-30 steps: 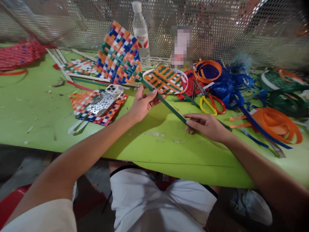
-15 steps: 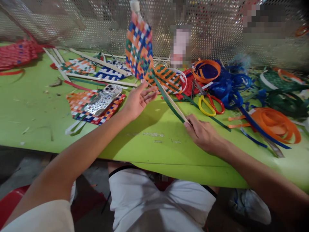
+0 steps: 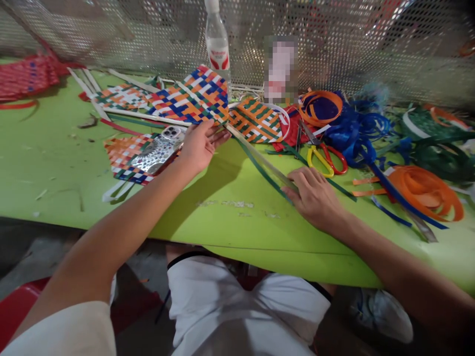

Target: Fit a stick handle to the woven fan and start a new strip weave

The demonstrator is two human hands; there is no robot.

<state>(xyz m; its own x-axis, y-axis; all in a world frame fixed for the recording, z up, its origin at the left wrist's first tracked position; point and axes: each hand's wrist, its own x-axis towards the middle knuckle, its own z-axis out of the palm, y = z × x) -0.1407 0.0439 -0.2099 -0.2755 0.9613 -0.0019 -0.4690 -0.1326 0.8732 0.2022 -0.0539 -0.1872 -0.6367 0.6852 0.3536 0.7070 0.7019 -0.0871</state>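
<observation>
Clamped on strips with right hand; at woven sheet with left hand, cannot tell if gripping. Could twist loose if tugged unevenly.

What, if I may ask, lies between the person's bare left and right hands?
In the head view, a pale flat stick and a narrow dark-green strip run between left hand and right hand, above the lime-green table.

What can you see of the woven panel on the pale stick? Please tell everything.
The woven panel is a checkered sheet of flat, plastic-looking strips, including orange, blue, white and red. It is tilted before the bottle, its base by the left hand; contact is unclear. The pale stick slants from it into the right hand's grip, a green strip bowing alongside.
</observation>
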